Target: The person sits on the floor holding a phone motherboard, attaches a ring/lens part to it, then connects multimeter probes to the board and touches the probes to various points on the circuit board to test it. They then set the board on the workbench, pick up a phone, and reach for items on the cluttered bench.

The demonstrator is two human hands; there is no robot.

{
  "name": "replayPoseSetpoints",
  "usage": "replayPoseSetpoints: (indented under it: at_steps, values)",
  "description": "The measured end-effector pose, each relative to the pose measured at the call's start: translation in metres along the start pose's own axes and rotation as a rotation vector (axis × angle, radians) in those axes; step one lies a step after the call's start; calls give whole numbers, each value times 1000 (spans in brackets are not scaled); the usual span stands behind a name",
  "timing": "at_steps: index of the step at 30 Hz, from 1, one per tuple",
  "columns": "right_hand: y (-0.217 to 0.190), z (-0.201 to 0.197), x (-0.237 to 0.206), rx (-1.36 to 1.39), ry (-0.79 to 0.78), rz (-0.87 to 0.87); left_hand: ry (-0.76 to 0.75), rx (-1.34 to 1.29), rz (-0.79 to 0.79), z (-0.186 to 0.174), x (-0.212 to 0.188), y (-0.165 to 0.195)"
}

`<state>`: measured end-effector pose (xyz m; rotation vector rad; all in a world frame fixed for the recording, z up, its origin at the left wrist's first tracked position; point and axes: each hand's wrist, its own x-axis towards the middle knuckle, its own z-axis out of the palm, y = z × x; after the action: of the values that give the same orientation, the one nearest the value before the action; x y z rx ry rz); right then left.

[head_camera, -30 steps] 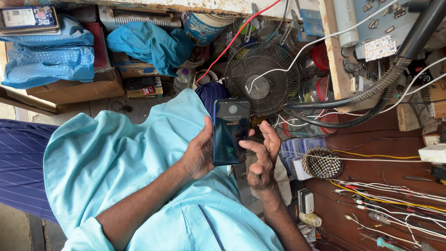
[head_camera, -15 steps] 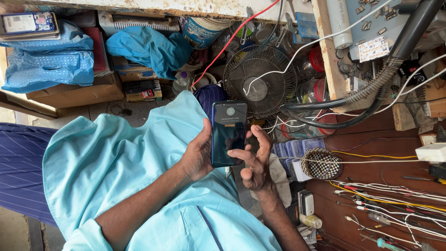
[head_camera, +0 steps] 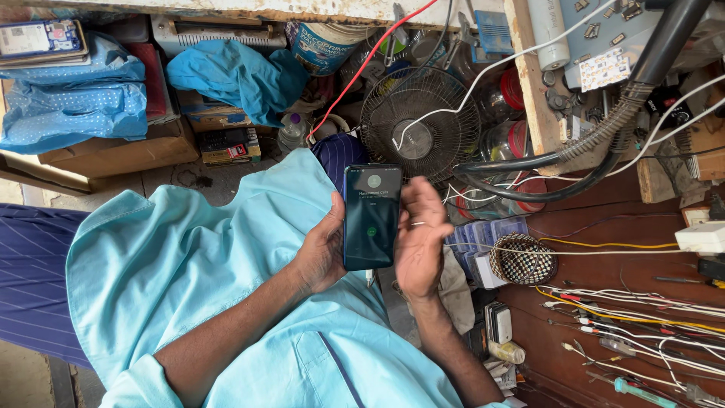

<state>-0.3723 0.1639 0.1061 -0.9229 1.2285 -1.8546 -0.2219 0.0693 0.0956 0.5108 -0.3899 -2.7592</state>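
A dark smartphone (head_camera: 371, 217) with a lit call screen is held upright in front of my lap. My left hand (head_camera: 323, 245) grips its left edge, thumb along the side. My right hand (head_camera: 420, 238) rests against the phone's right edge, palm up and fingers spread, a ring on one finger. Both forearms come up out of light blue sleeves over my light blue shirt (head_camera: 189, 272).
A small wire-guard fan (head_camera: 420, 125) stands just beyond the phone. A thick black hose (head_camera: 604, 143), loose wires (head_camera: 642, 302), a checkered cap (head_camera: 522, 259) and a screwdriver (head_camera: 642, 391) lie on the wooden bench (head_camera: 604, 227) at right. Blue bags (head_camera: 75, 98) and boxes sit at left.
My right thumb has come off the phone's screen and the hand has opened out to the right. The screen has gone from plain blue to a call display.
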Motion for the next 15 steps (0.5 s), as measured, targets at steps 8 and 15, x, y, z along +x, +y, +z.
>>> replayPoseSetpoints:
  at_steps: [8,15]
  values:
    - [16,-9,-22,770,112,608,15,29,-41,0,5,-5]
    - [16,-15,-28,825,13,657,-16,79,-67,12,6,-1]
